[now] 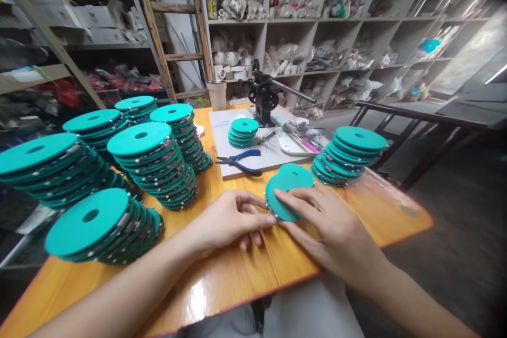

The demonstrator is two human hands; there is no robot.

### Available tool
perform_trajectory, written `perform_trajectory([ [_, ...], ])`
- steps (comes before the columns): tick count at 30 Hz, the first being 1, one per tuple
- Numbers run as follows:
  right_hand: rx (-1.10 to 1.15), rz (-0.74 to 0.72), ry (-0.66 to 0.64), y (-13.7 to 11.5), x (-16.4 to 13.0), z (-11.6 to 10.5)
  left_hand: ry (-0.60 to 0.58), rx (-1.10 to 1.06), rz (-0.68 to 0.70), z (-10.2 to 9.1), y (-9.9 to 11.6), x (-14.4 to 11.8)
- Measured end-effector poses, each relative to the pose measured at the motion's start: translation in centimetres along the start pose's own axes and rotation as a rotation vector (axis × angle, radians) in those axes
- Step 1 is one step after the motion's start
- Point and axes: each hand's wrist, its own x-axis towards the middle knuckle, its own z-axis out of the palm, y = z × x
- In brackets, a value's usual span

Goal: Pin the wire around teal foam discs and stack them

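A teal foam line spool point(284, 205) is tilted up at the table's front edge, between my two hands. My right hand point(322, 219) grips it from the right, its fingers lying on the flat face and the thumb below the rim. At the spool's left edge my left hand point(241, 219) is closed, with thumb and forefinger pinching the rim beside small white pin heads. Whether a line lies between those fingertips is too small to tell. Just behind, another teal spool point(296, 173) is partly covered by the held one.
Tall stacks of teal spools point(144, 140) crowd the wooden table's point(222, 285) left side; another stack point(358, 140) stands right. Blue-handled pliers point(241, 161), a small spool stack point(243, 127), a white tray point(291, 143) and a black hand press point(264, 97) lie beyond. Shelves line the wall.
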Motion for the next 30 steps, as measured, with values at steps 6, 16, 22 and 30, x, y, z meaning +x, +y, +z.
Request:
perform_trajectory([
  [6,-0.006,0.037,-0.033,-0.1,-0.3,0.2,0.081,0.168,-0.068,-0.7,0.1,-0.7],
  [16,0.135,0.037,-0.331,1.2,-1.0,-1.4,0.279,0.708,0.157,-1.9,0.7,-1.1],
  [22,0.237,0.069,-0.084,-1.6,1.3,1.5,0.225,0.667,0.134,-1.3,0.7,-1.6],
  [30,0.328,0.107,0.049,-2.1,2.2,3.7,0.178,0.701,0.142,-1.2,0.7,-1.6],
])
